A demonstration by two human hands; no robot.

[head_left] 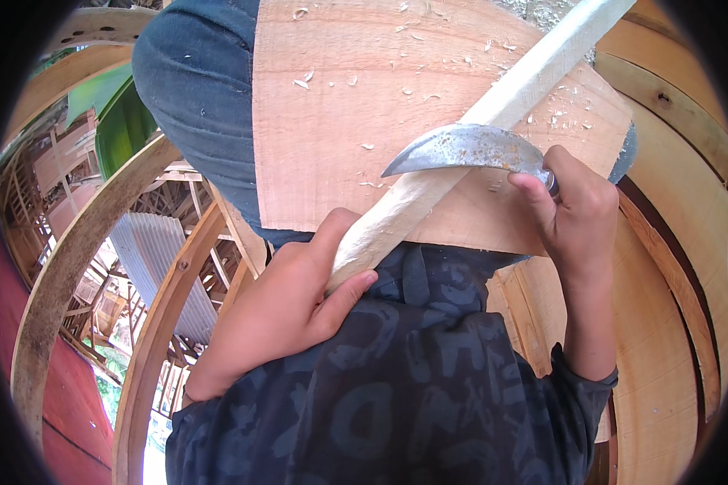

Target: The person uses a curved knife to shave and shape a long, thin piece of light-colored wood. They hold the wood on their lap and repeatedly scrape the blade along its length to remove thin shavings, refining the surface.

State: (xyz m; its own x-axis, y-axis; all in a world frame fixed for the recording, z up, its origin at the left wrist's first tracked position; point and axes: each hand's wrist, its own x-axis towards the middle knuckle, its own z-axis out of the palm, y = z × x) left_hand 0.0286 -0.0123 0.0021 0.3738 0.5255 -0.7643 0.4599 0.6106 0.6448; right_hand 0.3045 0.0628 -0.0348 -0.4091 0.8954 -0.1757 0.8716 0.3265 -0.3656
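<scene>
My left hand point(315, 283) is wrapped round the near end of a long pale wooden stick point(412, 200), which slants up to the far right. In my right hand point(573, 202) is a curved knife point(469, 149) with a grey, rust-spotted blade; my fingers cover its handle. The blade lies across the stick, its tip pointing left. Beneath the stick a flat, reddish-brown wooden board point(323, 174) rests on my lap. Small pale wood shavings point(433, 97) are scattered over the board.
Curved wooden ribs point(170, 299) stand at my left, with a corrugated metal sheet point(166, 267) beyond them. Wooden planks point(655, 323) curve along my right side. A green leaf point(121, 121) shows at the far left. Stacked timber lies beyond the ribs.
</scene>
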